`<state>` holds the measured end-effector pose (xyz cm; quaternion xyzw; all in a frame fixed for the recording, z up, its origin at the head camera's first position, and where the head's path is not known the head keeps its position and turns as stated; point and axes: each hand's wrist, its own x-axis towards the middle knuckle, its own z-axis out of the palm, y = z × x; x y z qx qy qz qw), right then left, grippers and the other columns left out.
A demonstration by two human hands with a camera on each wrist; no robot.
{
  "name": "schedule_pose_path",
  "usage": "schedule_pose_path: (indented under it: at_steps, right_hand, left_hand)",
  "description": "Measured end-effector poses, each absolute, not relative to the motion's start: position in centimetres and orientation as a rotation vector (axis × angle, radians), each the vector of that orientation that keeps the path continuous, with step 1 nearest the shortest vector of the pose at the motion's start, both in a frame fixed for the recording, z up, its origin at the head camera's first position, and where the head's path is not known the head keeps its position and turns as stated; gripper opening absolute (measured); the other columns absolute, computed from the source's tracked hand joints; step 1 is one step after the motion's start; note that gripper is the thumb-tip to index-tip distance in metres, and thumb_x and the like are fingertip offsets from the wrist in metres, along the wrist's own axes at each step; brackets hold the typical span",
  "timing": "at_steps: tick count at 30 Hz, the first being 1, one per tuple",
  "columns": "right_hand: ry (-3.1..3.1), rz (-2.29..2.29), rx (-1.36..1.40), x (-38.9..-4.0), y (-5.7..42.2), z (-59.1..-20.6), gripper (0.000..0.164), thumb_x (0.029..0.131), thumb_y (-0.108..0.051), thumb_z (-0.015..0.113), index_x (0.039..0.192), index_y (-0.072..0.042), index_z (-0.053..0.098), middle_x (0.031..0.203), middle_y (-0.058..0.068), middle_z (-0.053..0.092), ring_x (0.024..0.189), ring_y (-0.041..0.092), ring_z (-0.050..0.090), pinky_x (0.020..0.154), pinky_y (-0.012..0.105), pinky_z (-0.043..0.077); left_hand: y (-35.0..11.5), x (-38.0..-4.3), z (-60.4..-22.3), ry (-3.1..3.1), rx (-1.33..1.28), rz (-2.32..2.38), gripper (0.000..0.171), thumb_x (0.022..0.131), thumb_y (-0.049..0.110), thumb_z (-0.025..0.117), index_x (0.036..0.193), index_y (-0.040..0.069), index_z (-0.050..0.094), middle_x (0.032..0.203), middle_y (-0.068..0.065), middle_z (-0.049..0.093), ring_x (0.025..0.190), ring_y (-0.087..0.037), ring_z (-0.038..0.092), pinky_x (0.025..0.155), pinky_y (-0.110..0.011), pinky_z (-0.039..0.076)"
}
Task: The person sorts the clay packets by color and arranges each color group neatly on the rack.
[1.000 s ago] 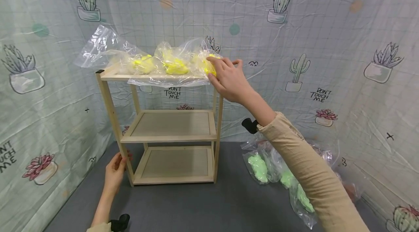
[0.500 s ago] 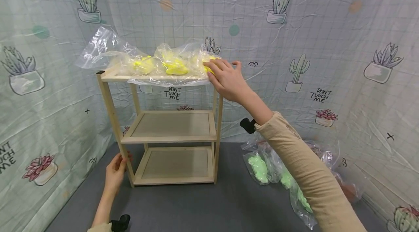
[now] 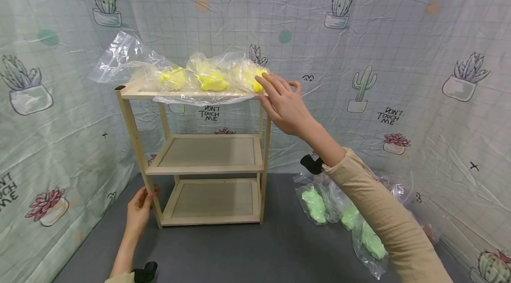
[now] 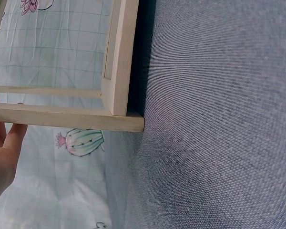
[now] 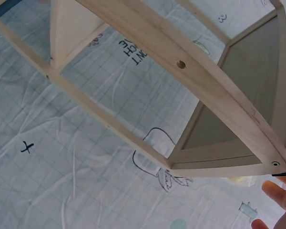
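A pale wooden three-tier shelf rack (image 3: 205, 170) stands on the grey cloth. My left hand (image 3: 137, 212) grips its left front post (image 3: 136, 141) low down; the left wrist view shows fingers (image 4: 15, 136) on both sides of the wood. Clear zip bags with bright yellow lumps lie along the top tier: a left bag (image 3: 174, 80), a middle bag (image 3: 212, 81) and a right bag (image 3: 255, 80). At the rack's top right corner, my right hand (image 3: 287, 108) has its fingers loosely extended, fingertips right at the right bag. Only part of that hand enters the right wrist view.
Several clear bags with light green lumps (image 3: 314, 205) lie on the cloth to the right, partly behind my right sleeve (image 3: 383, 212). Reddish contents show in bags behind them. A cactus-print sheet (image 3: 319, 61) hangs around the back and sides.
My right hand has drawn back slightly to the right and down from the right bag, uncovering more of its yellow lump. The left hand keeps its place on the post.
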<state>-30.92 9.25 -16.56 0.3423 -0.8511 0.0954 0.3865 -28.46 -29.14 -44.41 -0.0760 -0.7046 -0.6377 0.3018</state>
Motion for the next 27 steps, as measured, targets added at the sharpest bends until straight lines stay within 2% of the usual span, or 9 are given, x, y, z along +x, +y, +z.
schedule_pose_path:
  at_steps: [6, 14, 20, 27]
  right_hand:
    - [-2.117, 0.254, 0.912, -29.7, 10.6, -17.9, 0.043, 0.095, -0.023, 0.04, 0.136, -0.012, 0.034, 0.14, 0.01, 0.036, 0.129, 0.026, 0.032, 0.095, 0.054, 0.021]
    - [-2.065, 0.28, 0.919, -28.7, 12.7, -21.2, 0.045, 0.092, -0.017, 0.045, 0.135, -0.011, 0.036, 0.138, 0.012, 0.038, 0.123, 0.029, 0.035, 0.091, 0.053, 0.024]
    - [-2.053, 0.302, 0.899, -28.8, 14.9, -25.0, 0.043, 0.089, -0.015, 0.048, 0.131, -0.007, 0.041, 0.133, 0.015, 0.043, 0.117, 0.032, 0.04, 0.088, 0.053, 0.028]
    - [-2.093, 0.34, 0.81, -29.3, 17.9, -30.6, 0.045, 0.085, -0.011, 0.055, 0.128, -0.005, 0.044, 0.128, 0.015, 0.046, 0.108, 0.032, 0.045, 0.082, 0.051, 0.032]
  left_hand:
    - [-29.0, -28.5, -44.3, -1.885, -0.191, -1.673, 0.029, 0.092, 0.008, 0.043, 0.115, -0.009, 0.048, 0.091, 0.022, 0.061, 0.084, 0.01, 0.059, 0.068, -0.007, 0.044]
    - [-29.1, -28.5, -44.6, -1.85, -0.22, -1.714, 0.029, 0.092, 0.006, 0.044, 0.115, -0.01, 0.047, 0.093, 0.021, 0.061, 0.084, 0.009, 0.059, 0.067, -0.008, 0.044]
    - [-29.2, -28.5, -44.7, -1.854, -0.199, -1.702, 0.031, 0.091, 0.005, 0.044, 0.116, -0.014, 0.045, 0.092, 0.022, 0.062, 0.083, 0.009, 0.06, 0.067, -0.008, 0.043]
    - [-29.2, -28.5, -44.6, -1.886, -0.191, -1.681, 0.032, 0.092, 0.007, 0.043, 0.116, -0.014, 0.044, 0.093, 0.023, 0.06, 0.084, 0.011, 0.058, 0.067, -0.007, 0.043]
